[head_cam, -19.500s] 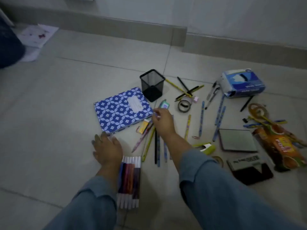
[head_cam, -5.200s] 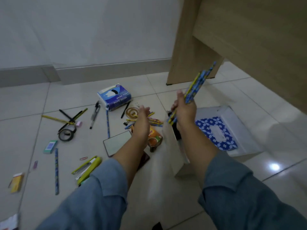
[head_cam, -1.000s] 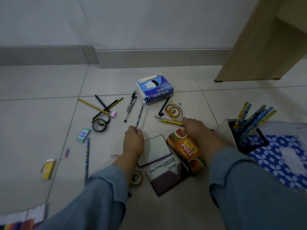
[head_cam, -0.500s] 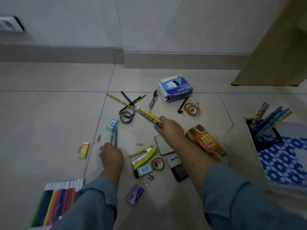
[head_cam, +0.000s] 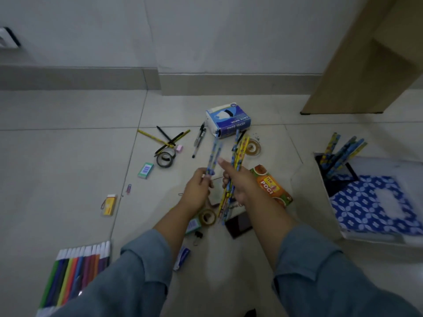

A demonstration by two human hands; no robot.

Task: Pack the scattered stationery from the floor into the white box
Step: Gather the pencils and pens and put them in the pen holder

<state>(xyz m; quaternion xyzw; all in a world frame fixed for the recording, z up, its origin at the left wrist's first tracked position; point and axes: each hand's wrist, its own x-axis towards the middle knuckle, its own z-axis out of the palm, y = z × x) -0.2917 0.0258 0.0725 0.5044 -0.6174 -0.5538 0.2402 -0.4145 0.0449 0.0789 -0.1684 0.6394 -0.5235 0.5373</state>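
Note:
Both hands are raised over the floor in the middle of the view. My left hand pinches two blue patterned pencils that point up and away. My right hand grips a bundle of yellow and blue pencils, index finger stretched toward the left hand's pencils. The white box sits on the floor at the right; it holds a blue patterned notebook and a black mesh pen holder with several pencils.
Scattered on the tiles: a face mask box, pens and pencils, black tape roll, clear tape, green eraser, yellow eraser, tea packet, marker set, stamp pad. A wooden furniture leg stands at back right.
Both hands have lifted off the floor and come together. The left hand now holds the two blue pencils it reached for. The right hand has raised its pencil bundle upright.

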